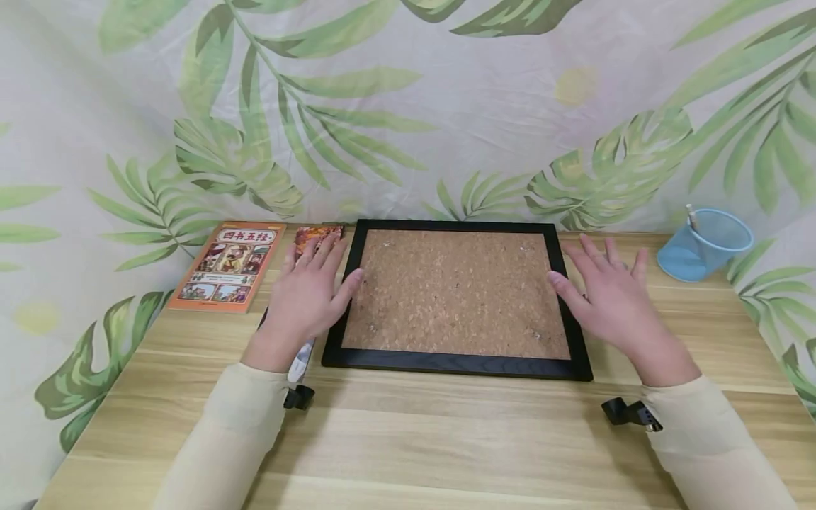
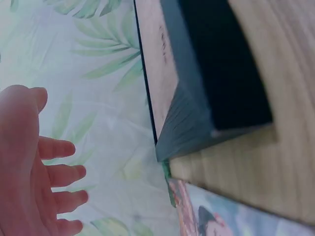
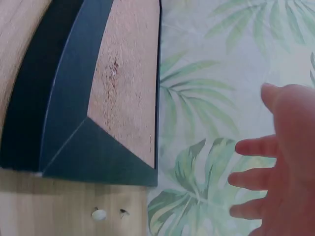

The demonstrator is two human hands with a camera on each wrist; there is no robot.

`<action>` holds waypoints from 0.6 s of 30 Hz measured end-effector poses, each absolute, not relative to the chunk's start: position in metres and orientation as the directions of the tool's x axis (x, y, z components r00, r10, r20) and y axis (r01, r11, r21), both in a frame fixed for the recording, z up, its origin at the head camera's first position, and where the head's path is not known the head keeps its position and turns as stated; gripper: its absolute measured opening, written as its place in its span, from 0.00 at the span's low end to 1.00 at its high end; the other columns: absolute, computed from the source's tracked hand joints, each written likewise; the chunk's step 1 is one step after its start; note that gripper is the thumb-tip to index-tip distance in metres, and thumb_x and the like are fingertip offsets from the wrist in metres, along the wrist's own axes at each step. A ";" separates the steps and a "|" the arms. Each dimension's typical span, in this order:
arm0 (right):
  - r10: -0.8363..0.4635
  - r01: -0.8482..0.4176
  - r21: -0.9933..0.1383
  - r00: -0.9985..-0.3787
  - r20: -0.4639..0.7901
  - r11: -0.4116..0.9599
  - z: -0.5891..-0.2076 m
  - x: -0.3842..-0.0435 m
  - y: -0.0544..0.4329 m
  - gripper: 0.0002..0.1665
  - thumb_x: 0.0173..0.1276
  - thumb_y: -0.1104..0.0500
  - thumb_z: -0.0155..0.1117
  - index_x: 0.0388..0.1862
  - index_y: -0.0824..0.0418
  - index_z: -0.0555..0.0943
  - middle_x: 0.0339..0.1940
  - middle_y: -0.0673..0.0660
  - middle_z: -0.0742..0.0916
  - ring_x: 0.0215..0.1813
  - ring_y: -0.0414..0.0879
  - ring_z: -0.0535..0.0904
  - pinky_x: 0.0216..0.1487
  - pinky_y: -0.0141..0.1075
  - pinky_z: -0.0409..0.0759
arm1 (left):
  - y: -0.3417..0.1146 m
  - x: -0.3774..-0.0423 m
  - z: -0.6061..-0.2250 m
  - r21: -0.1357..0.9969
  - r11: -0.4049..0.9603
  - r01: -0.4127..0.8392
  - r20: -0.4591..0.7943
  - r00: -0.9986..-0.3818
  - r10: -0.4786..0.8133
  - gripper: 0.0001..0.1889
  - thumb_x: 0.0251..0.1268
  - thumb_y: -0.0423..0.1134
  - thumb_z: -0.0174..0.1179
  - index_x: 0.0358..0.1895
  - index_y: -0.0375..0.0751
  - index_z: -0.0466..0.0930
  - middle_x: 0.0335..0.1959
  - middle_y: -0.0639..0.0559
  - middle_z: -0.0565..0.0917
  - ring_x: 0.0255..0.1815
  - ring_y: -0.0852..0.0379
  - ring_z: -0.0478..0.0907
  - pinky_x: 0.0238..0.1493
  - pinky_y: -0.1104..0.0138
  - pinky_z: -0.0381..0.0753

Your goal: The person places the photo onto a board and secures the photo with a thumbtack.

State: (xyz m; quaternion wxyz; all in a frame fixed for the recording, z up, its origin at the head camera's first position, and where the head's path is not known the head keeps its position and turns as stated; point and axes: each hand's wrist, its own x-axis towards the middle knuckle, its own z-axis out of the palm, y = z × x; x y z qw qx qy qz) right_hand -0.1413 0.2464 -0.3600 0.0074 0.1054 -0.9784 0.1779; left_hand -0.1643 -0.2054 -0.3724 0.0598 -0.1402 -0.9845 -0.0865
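Note:
A cork board [image 1: 455,294] in a black frame [image 1: 455,363] lies on the table, with small shiny bits near its corners. My left hand [image 1: 304,294] is spread over the frame's left side, its thumb in line with the frame edge. On the other side, my right hand [image 1: 608,301] is spread the same way, fingers straight. Both wrist views show a gap between the fingers and the board, and neither hand holds anything. Partly hidden under my left hand lies a colourful booklet [image 2: 211,211].
An orange comic-style book [image 1: 226,268] lies at the back left. At the back right stands a blue mesh pen cup [image 1: 695,251] with a pale stick in it. A small white round thing [image 3: 99,215] lies near the frame's right side. Leaf-patterned cloth [image 1: 382,127] hangs behind the table.

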 end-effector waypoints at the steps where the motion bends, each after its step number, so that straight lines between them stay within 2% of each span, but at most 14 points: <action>1: -0.194 -0.201 -0.377 -0.979 0.057 0.904 -0.360 -0.142 0.248 0.45 0.88 0.33 0.42 0.85 0.65 0.65 0.87 0.75 0.61 0.86 0.83 0.47 0.77 0.82 0.27 | -0.207 -0.165 -0.371 0.170 0.943 0.285 0.145 -0.954 0.262 0.39 0.88 0.63 0.40 0.87 0.39 0.57 0.87 0.36 0.61 0.87 0.32 0.58 0.85 0.35 0.51; 3: -0.168 -0.180 -0.430 -0.983 0.067 0.884 -0.360 -0.144 0.253 0.43 0.89 0.36 0.43 0.80 0.69 0.69 0.83 0.77 0.68 0.83 0.83 0.55 0.78 0.81 0.35 | -0.211 -0.167 -0.368 0.207 0.939 0.276 0.157 -0.956 0.247 0.38 0.88 0.61 0.43 0.86 0.38 0.60 0.81 0.33 0.70 0.79 0.30 0.70 0.79 0.35 0.64; 5: -0.129 -0.142 -0.467 -0.990 0.061 0.873 -0.360 -0.145 0.259 0.41 0.89 0.37 0.44 0.77 0.69 0.73 0.76 0.78 0.76 0.79 0.83 0.63 0.79 0.79 0.47 | -0.215 -0.170 -0.366 0.240 0.936 0.256 0.158 -0.962 0.223 0.36 0.88 0.60 0.45 0.85 0.38 0.63 0.67 0.31 0.84 0.62 0.30 0.84 0.63 0.37 0.79; 6: -0.108 -0.124 -0.478 -0.992 0.061 0.869 -0.361 -0.146 0.261 0.40 0.88 0.38 0.45 0.76 0.69 0.74 0.73 0.78 0.78 0.76 0.81 0.68 0.78 0.77 0.54 | -0.218 -0.171 -0.365 0.255 0.935 0.246 0.159 -0.965 0.210 0.35 0.87 0.59 0.46 0.84 0.38 0.64 0.59 0.31 0.88 0.52 0.32 0.87 0.54 0.38 0.82; 8: -0.078 -0.100 -0.493 -0.995 0.065 0.864 -0.362 -0.146 0.267 0.37 0.88 0.39 0.46 0.72 0.69 0.78 0.67 0.78 0.83 0.69 0.79 0.76 0.72 0.73 0.67 | -0.223 -0.172 -0.362 0.276 0.936 0.220 0.155 -0.971 0.183 0.34 0.87 0.57 0.48 0.82 0.38 0.68 0.41 0.34 0.90 0.32 0.37 0.85 0.36 0.42 0.82; 9: -0.070 -0.093 -0.497 -0.995 0.066 0.863 -0.363 -0.147 0.269 0.36 0.88 0.40 0.47 0.70 0.69 0.79 0.64 0.77 0.85 0.66 0.78 0.78 0.68 0.72 0.71 | -0.225 -0.173 -0.361 0.288 0.935 0.209 0.148 -0.974 0.172 0.33 0.86 0.56 0.49 0.81 0.37 0.69 0.37 0.35 0.90 0.29 0.39 0.84 0.32 0.44 0.80; 12: -0.073 -0.101 -0.507 -0.995 0.075 0.856 -0.365 -0.149 0.277 0.31 0.87 0.43 0.50 0.64 0.68 0.83 0.58 0.74 0.88 0.58 0.71 0.83 0.58 0.66 0.78 | -0.233 -0.176 -0.357 0.325 0.930 0.174 0.122 -0.982 0.141 0.30 0.86 0.54 0.49 0.78 0.36 0.74 0.41 0.35 0.91 0.31 0.41 0.85 0.32 0.47 0.80; 15: -0.088 -0.112 -0.504 -0.994 0.072 0.857 -0.370 -0.154 0.285 0.26 0.86 0.47 0.54 0.57 0.68 0.85 0.50 0.71 0.90 0.53 0.67 0.84 0.51 0.59 0.80 | -0.240 -0.180 -0.357 0.370 0.919 0.136 0.072 -0.990 0.118 0.29 0.86 0.54 0.50 0.75 0.37 0.77 0.48 0.37 0.91 0.34 0.42 0.86 0.32 0.50 0.79; 18: -0.093 -0.104 -0.499 -0.995 0.046 0.860 -0.378 -0.158 0.293 0.23 0.85 0.49 0.58 0.55 0.68 0.85 0.47 0.69 0.90 0.49 0.63 0.85 0.46 0.51 0.80 | -0.248 -0.189 -0.362 0.400 0.912 0.095 0.009 -0.995 0.099 0.28 0.86 0.54 0.49 0.73 0.38 0.79 0.49 0.37 0.91 0.35 0.44 0.84 0.36 0.50 0.78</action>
